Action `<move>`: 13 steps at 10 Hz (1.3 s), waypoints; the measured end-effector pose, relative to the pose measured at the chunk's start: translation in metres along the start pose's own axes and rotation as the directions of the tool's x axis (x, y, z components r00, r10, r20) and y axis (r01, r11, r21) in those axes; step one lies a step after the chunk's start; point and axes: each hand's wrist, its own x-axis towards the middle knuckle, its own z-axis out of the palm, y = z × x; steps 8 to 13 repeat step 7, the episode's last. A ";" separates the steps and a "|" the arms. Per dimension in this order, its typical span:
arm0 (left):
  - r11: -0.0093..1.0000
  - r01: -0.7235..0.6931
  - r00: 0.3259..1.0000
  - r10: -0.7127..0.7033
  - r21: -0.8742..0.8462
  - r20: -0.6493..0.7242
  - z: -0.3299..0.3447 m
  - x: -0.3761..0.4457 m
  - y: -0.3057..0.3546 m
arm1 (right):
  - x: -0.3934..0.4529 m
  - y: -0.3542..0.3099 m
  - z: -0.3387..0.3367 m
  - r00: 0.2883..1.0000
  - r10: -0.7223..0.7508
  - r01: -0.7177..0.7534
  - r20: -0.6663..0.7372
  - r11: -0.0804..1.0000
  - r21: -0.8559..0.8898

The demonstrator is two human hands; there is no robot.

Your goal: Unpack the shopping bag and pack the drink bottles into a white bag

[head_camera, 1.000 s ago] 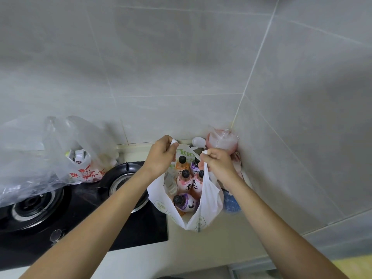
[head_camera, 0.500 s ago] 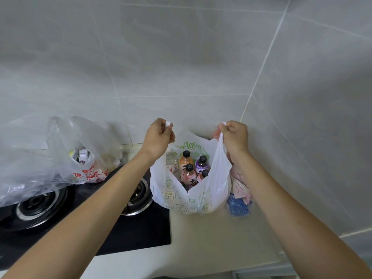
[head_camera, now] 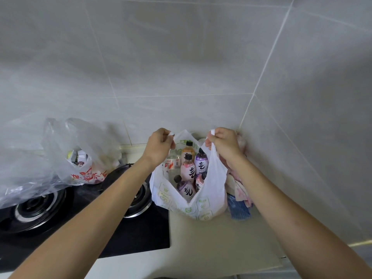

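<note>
A thin white plastic bag with green print [head_camera: 203, 210] sits on the pale tabletop [head_camera: 217, 244], in the corner where two grey tiled walls meet. The left hand [head_camera: 160, 147] holds one handle of the bag up high. Its grip is closed tight, with the fingers curled round the handle. The right hand [head_camera: 224, 144] holds the other handle the same way, its grip pinched closed on the plastic. The two hands are apart, so the top of the bag is wide open.

Inside the bag are small drink bottles with black caps [head_camera: 188, 170]. Some are pink, some are purple, and one at the back is orange. Most stand up, and the front ones lean a bit.

Just to the left of the bag is a black gas stove with round burners [head_camera: 141, 230]. On the stove sits a clear plastic bag with red print [head_camera: 84, 164], with small packs inside. Beside the white bag, on the right, lie a blue cloth [head_camera: 239, 210] and a pink cloth [head_camera: 240, 187].
</note>
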 end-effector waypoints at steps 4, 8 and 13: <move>0.993 -0.007 1.000 0.007 0.119 0.001 0.001 -0.019 -0.021 | -0.035 0.005 0.005 0.991 -0.134 0.119 -0.024 0.936 -0.330; 0.947 -0.216 0.971 0.234 0.240 -0.051 -0.027 -0.047 -0.029 | -0.073 -0.017 0.022 0.933 -0.358 0.318 0.024 0.795 -0.516; 0.947 -0.216 0.971 0.234 0.240 -0.051 -0.027 -0.047 -0.029 | -0.073 -0.017 0.022 0.933 -0.358 0.318 0.024 0.795 -0.516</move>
